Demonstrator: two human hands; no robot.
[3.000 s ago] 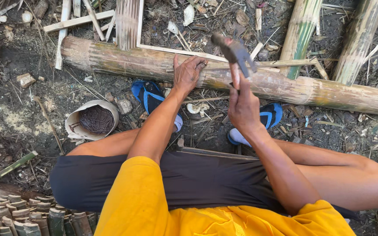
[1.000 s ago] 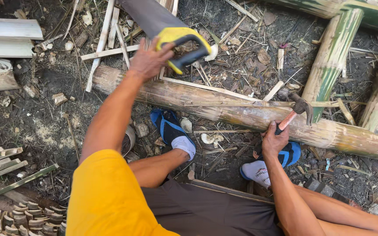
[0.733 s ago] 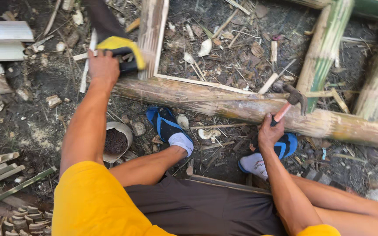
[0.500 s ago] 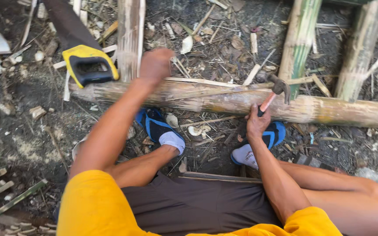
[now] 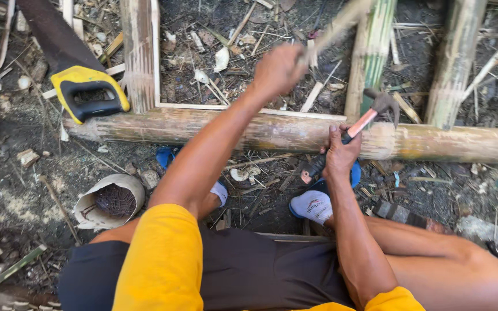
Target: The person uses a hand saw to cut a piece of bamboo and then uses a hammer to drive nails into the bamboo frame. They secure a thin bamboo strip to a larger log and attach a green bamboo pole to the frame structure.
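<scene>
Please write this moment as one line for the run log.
left hand: gripping bamboo strip | right hand: holding hammer by bamboo pole | handsaw: on ground

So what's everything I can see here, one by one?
long bamboo pole: one, brown, lying across the ground in front of the person.
green bamboo poles: two, striped green, running up from the long pole.
handsaw: one, yellow and black handle, dark blade, on the ground upper left.
hammer: one, reddish handle, resting on the long pole.
container of nails: one, pale, lower left; contents look like nails.
thin bamboo strip: one, pale, blurred, raised.
sandals: two, blue, worn over white socks.
left hand: grips the strip.
right hand: grips the hammer handle.
</scene>
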